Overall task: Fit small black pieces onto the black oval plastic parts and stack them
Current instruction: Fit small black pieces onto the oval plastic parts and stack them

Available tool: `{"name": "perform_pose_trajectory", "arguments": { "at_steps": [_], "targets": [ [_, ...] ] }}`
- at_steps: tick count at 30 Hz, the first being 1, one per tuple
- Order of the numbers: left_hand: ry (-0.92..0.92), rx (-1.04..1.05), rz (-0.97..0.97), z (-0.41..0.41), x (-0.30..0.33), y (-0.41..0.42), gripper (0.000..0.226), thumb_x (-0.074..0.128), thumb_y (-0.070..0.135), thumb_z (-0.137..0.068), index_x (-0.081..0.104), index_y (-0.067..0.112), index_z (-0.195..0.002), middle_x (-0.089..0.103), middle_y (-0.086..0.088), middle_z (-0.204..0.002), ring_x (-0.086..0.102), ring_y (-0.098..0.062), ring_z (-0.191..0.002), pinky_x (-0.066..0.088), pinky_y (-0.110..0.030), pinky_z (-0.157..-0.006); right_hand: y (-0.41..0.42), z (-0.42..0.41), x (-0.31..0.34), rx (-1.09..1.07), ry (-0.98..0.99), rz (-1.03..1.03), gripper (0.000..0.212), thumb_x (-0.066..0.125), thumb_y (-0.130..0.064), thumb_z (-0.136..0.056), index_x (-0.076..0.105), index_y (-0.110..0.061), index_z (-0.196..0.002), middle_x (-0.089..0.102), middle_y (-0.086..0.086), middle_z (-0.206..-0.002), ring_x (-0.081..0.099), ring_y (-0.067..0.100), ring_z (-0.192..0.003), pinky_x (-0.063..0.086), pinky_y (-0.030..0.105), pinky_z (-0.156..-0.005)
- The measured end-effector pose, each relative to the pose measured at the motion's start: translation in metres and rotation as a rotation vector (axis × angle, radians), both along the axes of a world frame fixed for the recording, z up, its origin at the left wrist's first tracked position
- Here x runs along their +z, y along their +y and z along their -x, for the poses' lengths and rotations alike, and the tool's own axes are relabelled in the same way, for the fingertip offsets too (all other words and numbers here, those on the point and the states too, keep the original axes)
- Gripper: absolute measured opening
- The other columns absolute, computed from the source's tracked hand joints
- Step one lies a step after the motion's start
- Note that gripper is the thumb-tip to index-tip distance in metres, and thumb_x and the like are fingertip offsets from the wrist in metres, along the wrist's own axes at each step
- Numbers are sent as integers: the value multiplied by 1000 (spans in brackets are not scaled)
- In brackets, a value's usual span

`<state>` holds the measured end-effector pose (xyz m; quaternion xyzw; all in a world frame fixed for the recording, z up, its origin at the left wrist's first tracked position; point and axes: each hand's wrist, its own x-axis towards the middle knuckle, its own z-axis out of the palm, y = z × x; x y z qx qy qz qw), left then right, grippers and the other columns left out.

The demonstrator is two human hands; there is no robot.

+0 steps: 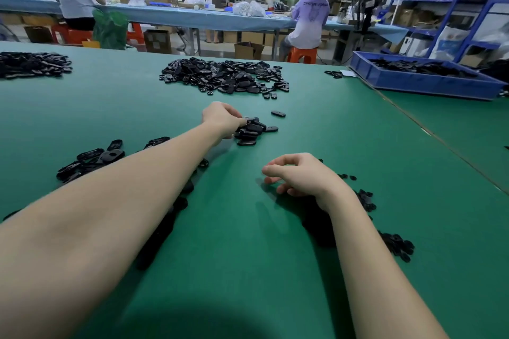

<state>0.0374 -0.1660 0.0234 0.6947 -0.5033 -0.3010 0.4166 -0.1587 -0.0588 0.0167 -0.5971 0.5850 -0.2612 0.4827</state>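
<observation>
My left hand (221,118) reaches forward over the green table (248,256) and its curled fingers touch the top of a small heap of black oval parts (252,131); whether they pinch one I cannot tell. My right hand (297,175) hovers just above the mat nearer to me, fingers loosely curled, nothing visible in them. Small black pieces (396,246) lie scattered to the right of my right forearm. Open oval frames (91,159) lie in a loose group under and left of my left forearm.
A large pile of black oval parts (225,77) sits at the far middle, another pile (33,64) at the far left. One loose part (278,113) lies right of the heap. A blue bin (424,82) of parts stands at the far right. People sit at a bench behind.
</observation>
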Motion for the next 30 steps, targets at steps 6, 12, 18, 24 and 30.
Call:
{"name": "perform_pose_trajectory", "arguments": {
  "at_steps": [6, 12, 18, 24, 30],
  "targets": [
    [-22, 8, -17, 5, -1, -5, 21, 84, 33, -81, 71, 20, -90, 70, -4, -97, 63, -18, -73, 55, -28, -60, 0, 0, -1, 7, 8, 0, 21, 74, -31, -91, 73, -15, -105, 76, -7, -79, 59, 5, -52, 45, 13, -50],
    [61, -7, 34, -10, 4, 23, 26, 75, 37, -86, 68, 19, -104, 68, -2, -96, 64, -15, -75, 49, -25, -57, 1, 0, 0, 10, 21, -3, 22, 74, -32, -91, 72, -15, -105, 76, -7, -77, 59, 4, -52, 45, 12, -48],
    [238, -14, 130, -33, -4, 75, 12, 64, 34, -95, 64, 24, -102, 73, 3, -98, 63, -7, -64, 49, -18, -51, 1, -10, 2, 57, 189, 84, 14, 72, -37, -90, 72, -24, -95, 78, -12, -80, 56, 2, -54, 43, 21, -58],
    [-98, -136, 60, -51, 4, 100, 6, 64, 29, -93, 70, 27, -94, 71, 7, -91, 68, -7, -76, 45, -18, -60, 8, -26, 0, 130, 213, 138, 15, 71, -38, -90, 74, -25, -96, 78, -13, -79, 59, 4, -73, 44, 25, -72],
    [-497, -176, -18, -57, 4, 109, 18, 71, 29, -85, 69, 29, -102, 67, 10, -102, 64, -14, -95, 50, -26, -84, 6, -27, 0, 154, 262, 192, 13, 70, -38, -91, 75, -26, -92, 78, -14, -80, 59, 5, -75, 44, 26, -73]
  ]
}}
